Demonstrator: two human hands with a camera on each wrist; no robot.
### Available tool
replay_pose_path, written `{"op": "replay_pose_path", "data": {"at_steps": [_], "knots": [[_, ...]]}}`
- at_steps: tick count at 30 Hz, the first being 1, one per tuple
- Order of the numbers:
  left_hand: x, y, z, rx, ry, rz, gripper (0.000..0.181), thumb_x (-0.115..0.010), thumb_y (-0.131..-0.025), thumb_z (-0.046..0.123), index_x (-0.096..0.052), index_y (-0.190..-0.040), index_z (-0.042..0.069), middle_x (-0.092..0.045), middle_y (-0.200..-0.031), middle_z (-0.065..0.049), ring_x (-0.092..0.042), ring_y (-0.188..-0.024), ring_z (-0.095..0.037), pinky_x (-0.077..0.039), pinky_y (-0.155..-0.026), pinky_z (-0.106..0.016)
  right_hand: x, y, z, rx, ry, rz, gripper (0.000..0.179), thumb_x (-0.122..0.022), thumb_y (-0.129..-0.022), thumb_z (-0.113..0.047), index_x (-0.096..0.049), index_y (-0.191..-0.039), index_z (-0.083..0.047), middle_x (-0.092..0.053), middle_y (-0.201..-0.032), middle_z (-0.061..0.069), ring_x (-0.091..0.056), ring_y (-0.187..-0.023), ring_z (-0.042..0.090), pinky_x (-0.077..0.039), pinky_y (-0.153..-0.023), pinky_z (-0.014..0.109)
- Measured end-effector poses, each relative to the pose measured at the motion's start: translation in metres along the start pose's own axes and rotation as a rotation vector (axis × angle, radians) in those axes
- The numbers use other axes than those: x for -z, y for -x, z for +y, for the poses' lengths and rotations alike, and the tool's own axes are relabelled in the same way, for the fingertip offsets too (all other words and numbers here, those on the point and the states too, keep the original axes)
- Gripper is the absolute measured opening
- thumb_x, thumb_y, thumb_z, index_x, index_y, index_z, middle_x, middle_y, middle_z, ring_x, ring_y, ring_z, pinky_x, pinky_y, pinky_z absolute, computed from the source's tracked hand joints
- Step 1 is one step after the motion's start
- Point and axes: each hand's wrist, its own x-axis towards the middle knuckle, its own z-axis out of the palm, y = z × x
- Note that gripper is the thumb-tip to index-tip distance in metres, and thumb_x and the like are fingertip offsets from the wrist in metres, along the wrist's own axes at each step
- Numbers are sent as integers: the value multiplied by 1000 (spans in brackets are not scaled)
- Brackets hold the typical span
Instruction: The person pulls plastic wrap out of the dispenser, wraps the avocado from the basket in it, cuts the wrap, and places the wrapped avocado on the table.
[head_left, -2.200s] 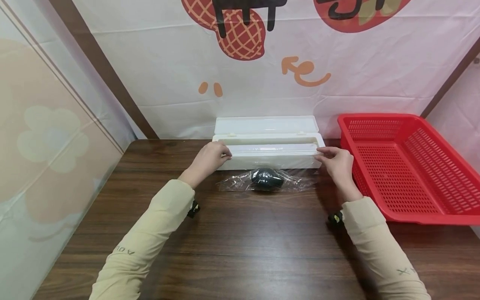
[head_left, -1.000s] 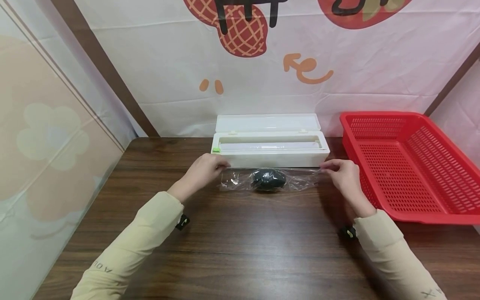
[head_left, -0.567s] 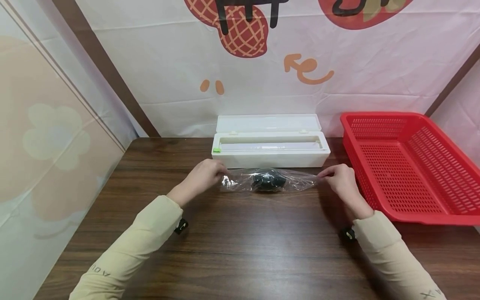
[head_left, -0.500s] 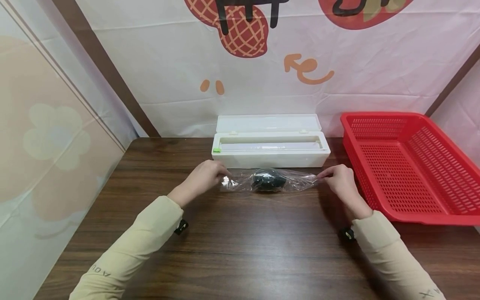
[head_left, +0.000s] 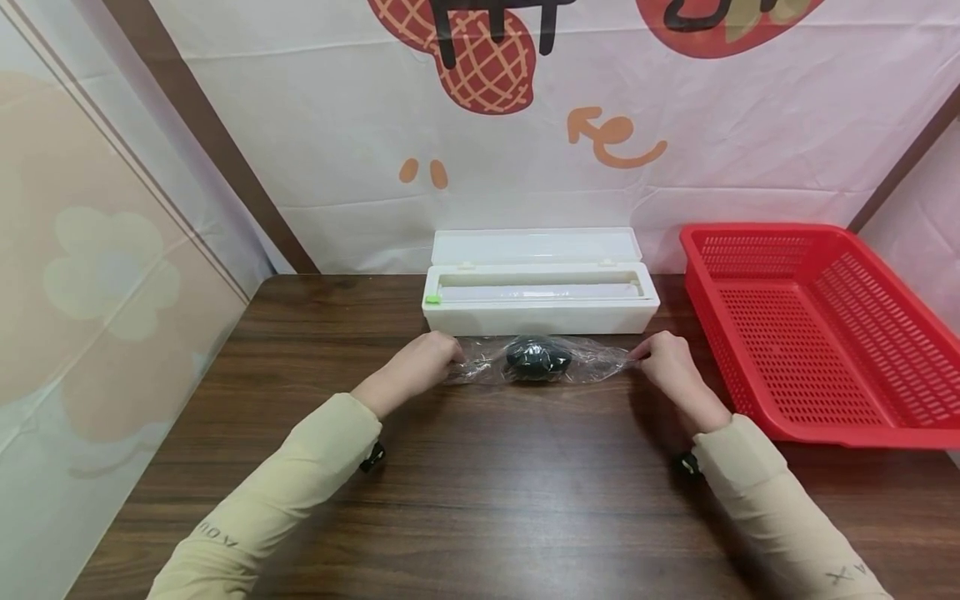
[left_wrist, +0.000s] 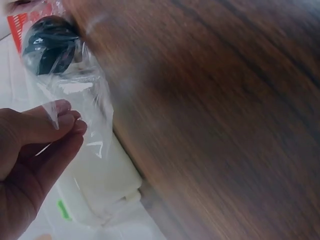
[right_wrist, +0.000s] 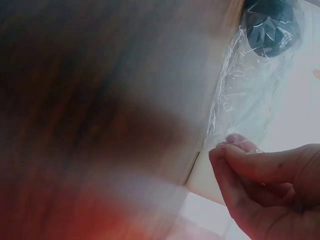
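A dark, greenish-black rounded object [head_left: 537, 359] lies on the table, covered by clear plastic wrap [head_left: 592, 361] that stretches out to both sides. My left hand [head_left: 422, 364] pinches the wrap's left end; in the left wrist view, thumb and fingertips meet on the film [left_wrist: 95, 107]. At the other end my right hand [head_left: 667, 367] pinches the gathered film between thumb and fingers, as the right wrist view also shows. Just behind the wrapped object stands a white cling film dispenser box [head_left: 540, 318], its lid [head_left: 536, 246] raised and a roll [head_left: 540, 292] inside.
A red perforated plastic basket [head_left: 757, 417] stands on the right side of the brown wooden table [head_left: 517, 500]. White printed cloth [head_left: 337, 125] hangs behind the table, and another patterned sheet [head_left: 105, 350] is on the left.
Both hands have come down from the dispenser's front edge toward me, bringing the film's ends down beside the dark object. Over the last half second they have moved slightly inward.
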Motion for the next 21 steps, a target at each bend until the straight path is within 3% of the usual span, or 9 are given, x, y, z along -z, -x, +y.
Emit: {"op": "replay_pose_path", "data": {"at_steps": [3, 6, 12, 17, 21], "knots": [[-4, -3, 1, 9, -12, -9, 24, -58, -70, -12, -60, -59, 9, -51, -57, 4, -42, -53, -10, -39, -49, -25, -1, -1, -2, -12, 13, -45, 19, -55, -75, 5, -72, -82, 5, -68, -78, 18, -58, -69, 30, -40, -52, 28], [-7, -5, 1, 9, -8, -26, 27, -55, -70, -13, -57, -55, 9, -44, -54, 5, -34, -51, -10, -33, -46, -23, -2, -3, -3, -18, 29, -89, 20, -54, -75, 6, -72, -83, 5, -68, -81, 19, -58, -70, 28, -41, -53, 27], [-11, -9, 5, 18, 1, -74, 24, -55, -73, -11, -62, -59, 8, -51, -56, 3, -37, -51, -10, -37, -47, -24, -4, -6, -3, 29, 63, -121, 18, -55, -73, 7, -72, -81, 5, -68, -80, 18, -56, -66, 24, -42, -53, 28], [-13, -9, 6, 25, 19, -87, 23, -55, -72, -11, -59, -59, 8, -47, -55, 3, -36, -51, -11, -34, -46, -23, -4, -7, -4, 13, 72, -152, 18, -57, -75, 5, -73, -82, 3, -69, -79, 16, -52, -62, 21, -39, -51, 26], [-14, -9, 5, 47, 49, -88, 21, -57, -72, -9, -62, -63, 8, -53, -59, 2, -43, -54, -11, -39, -50, -24, -2, -6, -4, 10, 70, -161, 20, -55, -75, 6, -73, -83, 2, -69, -79, 15, -51, -63, 21, -39, -52, 25]]}}
